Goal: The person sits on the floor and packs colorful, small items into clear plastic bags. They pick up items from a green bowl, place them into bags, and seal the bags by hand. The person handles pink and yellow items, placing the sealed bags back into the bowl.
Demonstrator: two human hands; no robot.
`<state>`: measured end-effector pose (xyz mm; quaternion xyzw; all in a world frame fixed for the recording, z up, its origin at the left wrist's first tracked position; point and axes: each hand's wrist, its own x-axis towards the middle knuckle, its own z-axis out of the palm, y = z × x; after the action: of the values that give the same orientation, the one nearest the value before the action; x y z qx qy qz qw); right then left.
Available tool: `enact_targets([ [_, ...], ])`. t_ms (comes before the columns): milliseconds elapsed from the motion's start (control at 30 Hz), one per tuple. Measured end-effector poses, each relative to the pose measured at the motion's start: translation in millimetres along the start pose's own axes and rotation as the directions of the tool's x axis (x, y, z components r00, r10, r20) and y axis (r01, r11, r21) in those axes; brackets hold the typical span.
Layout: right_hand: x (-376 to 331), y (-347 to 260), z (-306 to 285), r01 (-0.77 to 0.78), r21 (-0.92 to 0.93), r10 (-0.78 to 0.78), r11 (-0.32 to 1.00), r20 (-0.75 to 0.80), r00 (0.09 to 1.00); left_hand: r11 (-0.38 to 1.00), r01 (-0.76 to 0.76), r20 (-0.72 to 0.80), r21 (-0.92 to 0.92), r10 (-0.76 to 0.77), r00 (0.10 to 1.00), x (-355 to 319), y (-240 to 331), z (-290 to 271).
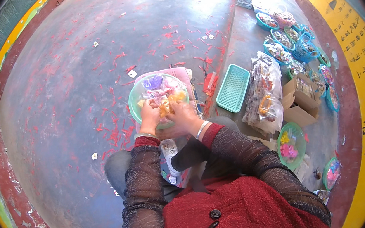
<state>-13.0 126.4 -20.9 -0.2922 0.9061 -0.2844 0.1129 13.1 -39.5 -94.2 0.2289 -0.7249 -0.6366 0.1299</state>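
Note:
A pale green plastic basin (133, 102) stands in front of my knees on a pink cloth-covered support (182, 74). Inside it lie a purple bundle (153, 82), pinkish pieces in clear wrapping (166, 88) and yellow pieces (178, 96). Over the basin's near side, my left hand (149, 116) has its fingers closed at a small orange-yellow piece (164, 108). My right hand (185, 116), slightly blurred, meets the same piece from the other side with curled fingers. The piece's exact kind is too small to tell.
To my right are a turquoise mesh tray (233, 88), stacked clear bags of goods (263, 92), an open cardboard box (300, 102) and a green basin (291, 145) with pink and yellow pieces. Several filled baskets (281, 39) line the yellow wall. Red scraps (119, 135) litter the concrete floor.

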Motion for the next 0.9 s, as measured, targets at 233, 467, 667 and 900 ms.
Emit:
enact_targets([
  [233,-6.8,4.0,9.8,0.009,-0.120,-0.015,0.993,-0.053,0.998,0.961,0.042,-0.040,0.274,-0.032,0.999,17.4,-18.3,9.1],
  [467,-16.0,1.7,6.3,0.180,-0.158,-0.193,0.971,-0.068,0.979,0.851,0.209,-0.133,0.482,-0.165,0.977,20.9,-15.1,0.7],
  [667,-15.1,5.9,9.2,0.130,-0.179,-0.142,0.975,-0.053,0.988,0.819,0.199,-0.092,0.538,-0.178,0.980,8.8,23.3,8.7],
  [900,-9.8,7.1,12.6,0.083,-0.173,-0.088,0.981,-0.026,0.996,0.901,0.010,-0.133,0.434,0.053,0.990,4.7,5.2,15.9],
])
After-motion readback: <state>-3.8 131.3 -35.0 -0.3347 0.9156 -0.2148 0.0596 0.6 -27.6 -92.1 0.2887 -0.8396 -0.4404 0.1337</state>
